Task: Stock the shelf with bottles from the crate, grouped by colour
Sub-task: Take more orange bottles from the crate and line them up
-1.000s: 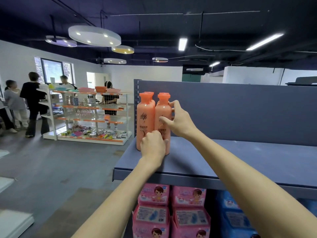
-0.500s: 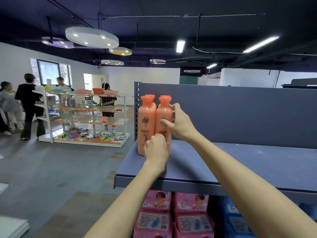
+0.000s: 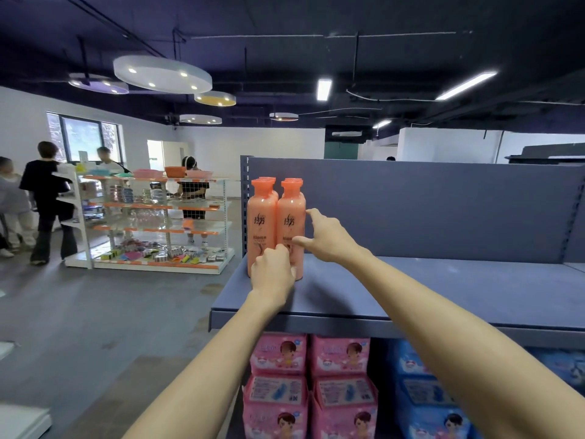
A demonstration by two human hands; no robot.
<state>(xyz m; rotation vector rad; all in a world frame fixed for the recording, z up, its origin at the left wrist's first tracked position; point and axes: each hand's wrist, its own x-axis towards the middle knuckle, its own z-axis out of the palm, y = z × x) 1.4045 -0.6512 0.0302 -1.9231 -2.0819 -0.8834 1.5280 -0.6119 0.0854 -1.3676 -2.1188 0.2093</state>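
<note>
Several salmon-orange bottles (image 3: 262,223) stand upright in a tight cluster at the left end of the blue-grey shelf (image 3: 443,289). My left hand (image 3: 273,272) is in front of the two front bottles, its fingers curled and its knuckles against their lower parts. My right hand (image 3: 329,237) reaches in from the right. Its thumb tip lies on the front of the right front bottle (image 3: 291,213) and its straight index finger touches that bottle's side. The crate is out of view.
The shelf's back panel (image 3: 427,204) rises behind the bottles. Pink packs (image 3: 311,381) and blue packs (image 3: 421,394) fill the shelf below. A display rack (image 3: 152,223) and several people (image 3: 47,198) stand across the grey floor to the left.
My right hand has loosened from around the right front bottle to a fingertip touch on its side. The left hand stays at the bottles' base.
</note>
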